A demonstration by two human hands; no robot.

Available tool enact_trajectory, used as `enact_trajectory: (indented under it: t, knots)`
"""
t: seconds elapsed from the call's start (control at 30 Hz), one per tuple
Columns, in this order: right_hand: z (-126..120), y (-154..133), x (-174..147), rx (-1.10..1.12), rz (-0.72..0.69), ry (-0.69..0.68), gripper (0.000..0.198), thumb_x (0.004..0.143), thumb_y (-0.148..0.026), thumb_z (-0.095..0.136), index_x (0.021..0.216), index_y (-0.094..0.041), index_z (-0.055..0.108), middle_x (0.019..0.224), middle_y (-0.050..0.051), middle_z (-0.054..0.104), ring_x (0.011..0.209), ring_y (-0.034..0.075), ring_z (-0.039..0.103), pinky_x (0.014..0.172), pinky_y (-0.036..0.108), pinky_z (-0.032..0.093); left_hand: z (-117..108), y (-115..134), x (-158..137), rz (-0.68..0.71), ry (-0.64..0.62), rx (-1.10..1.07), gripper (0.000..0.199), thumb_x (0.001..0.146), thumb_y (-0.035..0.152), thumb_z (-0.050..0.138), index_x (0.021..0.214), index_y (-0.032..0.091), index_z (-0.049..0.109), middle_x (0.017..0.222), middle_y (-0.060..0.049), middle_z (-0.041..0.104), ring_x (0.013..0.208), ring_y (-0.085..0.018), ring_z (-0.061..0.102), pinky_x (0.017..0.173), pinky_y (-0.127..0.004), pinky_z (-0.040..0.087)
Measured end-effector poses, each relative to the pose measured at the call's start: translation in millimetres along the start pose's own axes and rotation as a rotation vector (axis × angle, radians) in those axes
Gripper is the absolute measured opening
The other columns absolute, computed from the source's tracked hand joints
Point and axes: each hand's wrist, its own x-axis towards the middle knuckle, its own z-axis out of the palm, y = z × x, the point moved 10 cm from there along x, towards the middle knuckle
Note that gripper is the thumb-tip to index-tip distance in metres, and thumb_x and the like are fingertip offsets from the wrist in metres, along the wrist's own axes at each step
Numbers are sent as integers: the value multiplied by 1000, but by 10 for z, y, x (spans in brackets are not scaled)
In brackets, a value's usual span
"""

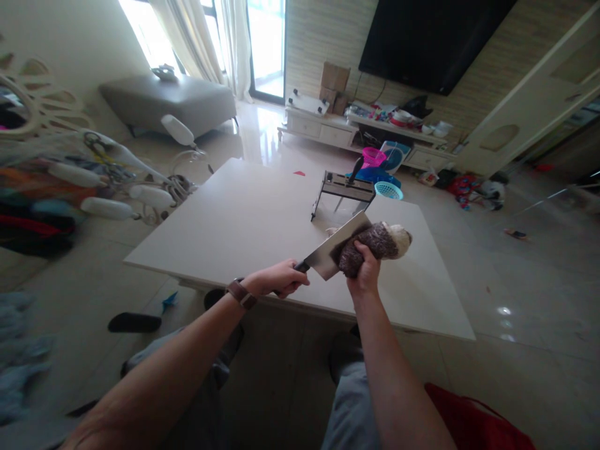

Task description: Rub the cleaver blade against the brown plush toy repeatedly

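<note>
My left hand (284,279), with a brown-strapped watch on its wrist, is closed round the black handle of a cleaver (329,253). The wide metal blade points up and to the right above the white table (225,219). Against the blade's right side lies a fuzzy brown bundle (375,242) with a cream end, perhaps a cloth or sock. Fingers of my right hand (367,267) wrap around this bundle from below. Just beyond the blade, a knife holder (347,185) with a dark frame stands on the table, a black handle sticking up from its top.
Past the table's far edge are a pink basket (374,156) and a light blue basket (389,190) on the floor. A lamp with white shades (178,130) is at the left. A grey bench (173,103) and a white cabinet (319,132) stand further back.
</note>
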Motion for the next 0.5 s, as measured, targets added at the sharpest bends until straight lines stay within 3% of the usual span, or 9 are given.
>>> enact_trajectory:
  t: [0.2,0.5]
  knots:
    - [180,187,-163,-92,103,-158,48,58,-21,87,103,-17,70,93,2,80,84,21,76,76,36,65,183,166,147,49,71,-212,31,74,23,66,57,23,41,43,7,35,34,-6,29,35,-22,26]
    - [161,229,-160,-154,96,-172,49,56,-19,88,103,-16,72,92,2,80,79,20,75,73,34,64,288,230,288,18,91,-309,23,73,18,59,61,23,41,44,8,34,34,-6,25,35,-21,24]
